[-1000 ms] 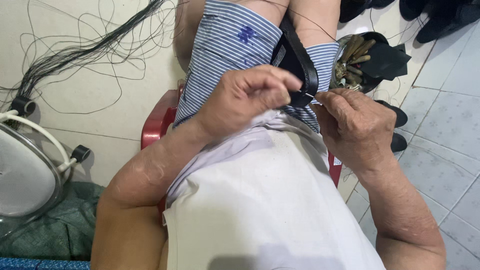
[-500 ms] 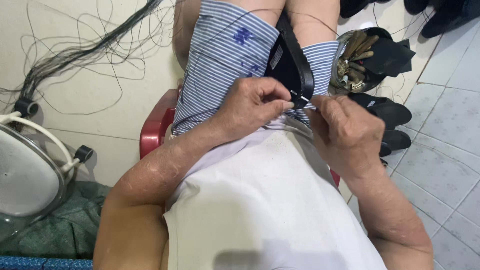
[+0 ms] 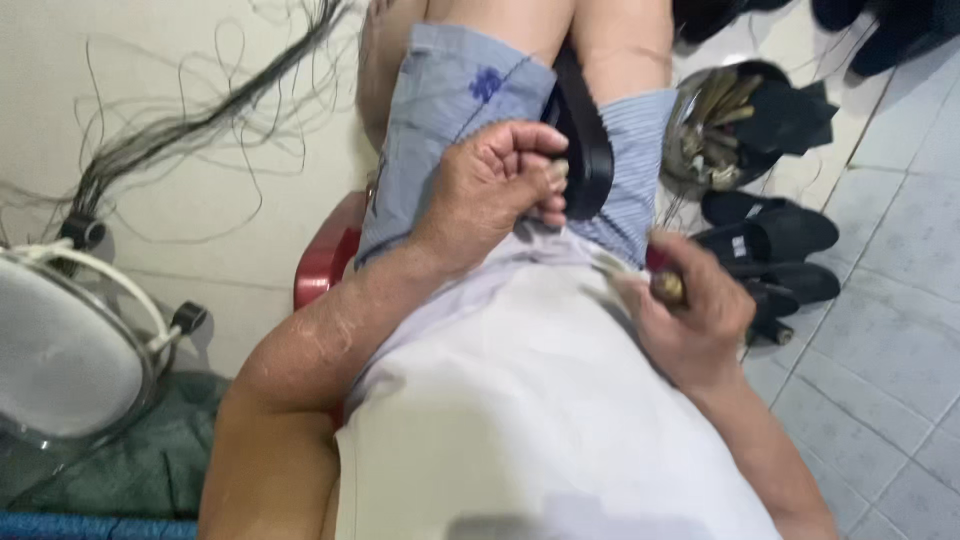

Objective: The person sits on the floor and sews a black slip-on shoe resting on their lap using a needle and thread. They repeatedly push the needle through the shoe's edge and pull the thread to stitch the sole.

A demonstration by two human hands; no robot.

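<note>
At lap level, left hand (image 3: 495,190) pinches the black sandal (image 3: 580,140) wedged between the knees. Right hand (image 3: 695,320), apart to the right, grips a small wooden-handled tool (image 3: 665,288). Risk: its point could slip toward the left fingers. Tool tip hidden; motion blur obscures detail.

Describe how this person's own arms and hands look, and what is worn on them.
Both arms are bare from the hands to past the elbows: no sleeves reach them, and no gloves, rings, watch or bracelets show. The left hand and right hand are broad, with short nails. The forearms are thick. A white sleeveless-looking shirt covers the torso between them.
</note>
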